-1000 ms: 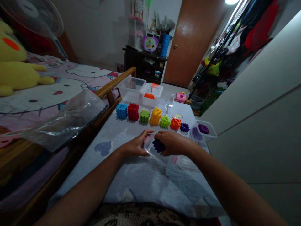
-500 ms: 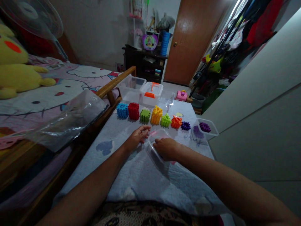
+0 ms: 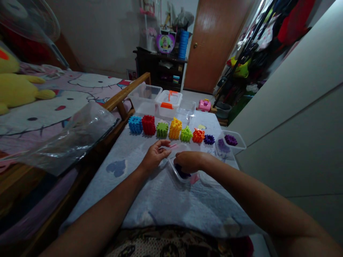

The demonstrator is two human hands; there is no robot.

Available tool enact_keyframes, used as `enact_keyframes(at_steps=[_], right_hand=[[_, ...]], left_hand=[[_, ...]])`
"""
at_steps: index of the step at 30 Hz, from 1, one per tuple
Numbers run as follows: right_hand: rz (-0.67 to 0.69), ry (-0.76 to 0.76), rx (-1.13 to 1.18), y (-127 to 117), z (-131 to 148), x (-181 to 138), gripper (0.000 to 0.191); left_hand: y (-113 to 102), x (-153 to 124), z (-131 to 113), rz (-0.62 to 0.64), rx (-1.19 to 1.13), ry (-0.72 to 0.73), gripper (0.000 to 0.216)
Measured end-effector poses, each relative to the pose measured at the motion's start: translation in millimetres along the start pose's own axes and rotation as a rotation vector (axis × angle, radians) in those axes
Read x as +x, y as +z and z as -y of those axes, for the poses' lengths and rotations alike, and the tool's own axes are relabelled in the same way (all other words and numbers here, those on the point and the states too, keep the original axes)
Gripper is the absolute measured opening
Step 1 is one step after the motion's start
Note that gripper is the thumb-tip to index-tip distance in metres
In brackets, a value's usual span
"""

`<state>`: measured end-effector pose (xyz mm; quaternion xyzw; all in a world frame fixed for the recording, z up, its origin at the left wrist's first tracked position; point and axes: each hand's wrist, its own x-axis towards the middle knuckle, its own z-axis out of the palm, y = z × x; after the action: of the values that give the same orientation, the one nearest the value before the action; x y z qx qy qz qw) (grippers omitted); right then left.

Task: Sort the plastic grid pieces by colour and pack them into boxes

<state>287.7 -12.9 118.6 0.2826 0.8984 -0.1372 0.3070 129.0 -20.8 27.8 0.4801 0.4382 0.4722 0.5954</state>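
My right hand (image 3: 189,161) reaches down into a clear plastic container (image 3: 184,180), fingers curled on dark purple pieces (image 3: 182,172); its fingertips are partly hidden. My left hand (image 3: 156,156) is at the container's left rim, thumb and forefinger apart, with nothing visible between them. Beyond the hands stands a row of interlocking toy blocks: blue (image 3: 135,125), red (image 3: 148,125), green (image 3: 162,130), yellow (image 3: 175,128), lime green (image 3: 186,134), orange (image 3: 198,135) and dark purple (image 3: 209,139).
On the right, another clear container (image 3: 242,147) holds purple blocks (image 3: 230,140). Behind the row are a large clear bin (image 3: 143,103), a lidded box with orange latches (image 3: 167,110) and a clear tray (image 3: 187,109). A wooden bed rail (image 3: 128,91) borders the cloth-covered table (image 3: 107,192) on the left.
Dark purple pieces now show in the container under my right hand. My left hand's thumb has come nearer the rim. The view has shifted slightly.
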Motion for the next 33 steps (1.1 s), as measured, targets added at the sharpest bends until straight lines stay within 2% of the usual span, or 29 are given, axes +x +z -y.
enact_keyframes(at_steps=[7, 12, 15, 18, 20, 21, 24, 27, 30, 33], right_hand=[[-0.010, 0.004, -0.033, 14, -1, 7, 0.030], [-0.065, 0.034, 0.027, 19, 4, 6, 0.027], [-0.161, 0.093, 0.109, 18, 8, -4, 0.030], [-0.331, 0.098, 0.199, 8, 2, -27, 0.033], [-0.447, 0.110, 0.254, -2, -13, -46, 0.033], [-0.472, 0.169, 0.260, -6, -25, -54, 0.028], [-0.552, 0.457, 0.161, -8, -69, -68, 0.025], [-0.453, 0.738, 0.034, 11, -110, -61, 0.030], [-0.309, 0.792, -0.005, 35, -132, -42, 0.036], [-0.258, 0.809, -0.018, 49, -141, -27, 0.038]], left_hand=[[1, 6, 6, -0.014, -0.046, 0.068, 0.042], [1, 9, 6, -0.034, -0.021, 0.079, 0.041], [1, 9, 7, -0.020, -0.009, 0.095, 0.037], [0, 9, 8, 0.002, -0.014, 0.088, 0.034], [-1, 8, 8, 0.008, -0.020, 0.070, 0.035], [-1, 7, 8, 0.012, -0.021, 0.066, 0.036], [-2, 5, 8, 0.022, -0.014, 0.066, 0.040], [-3, 5, 9, 0.030, -0.006, 0.064, 0.042], [-4, 5, 11, 0.037, 0.011, 0.063, 0.041], [-5, 6, 11, 0.032, 0.036, 0.063, 0.040]])
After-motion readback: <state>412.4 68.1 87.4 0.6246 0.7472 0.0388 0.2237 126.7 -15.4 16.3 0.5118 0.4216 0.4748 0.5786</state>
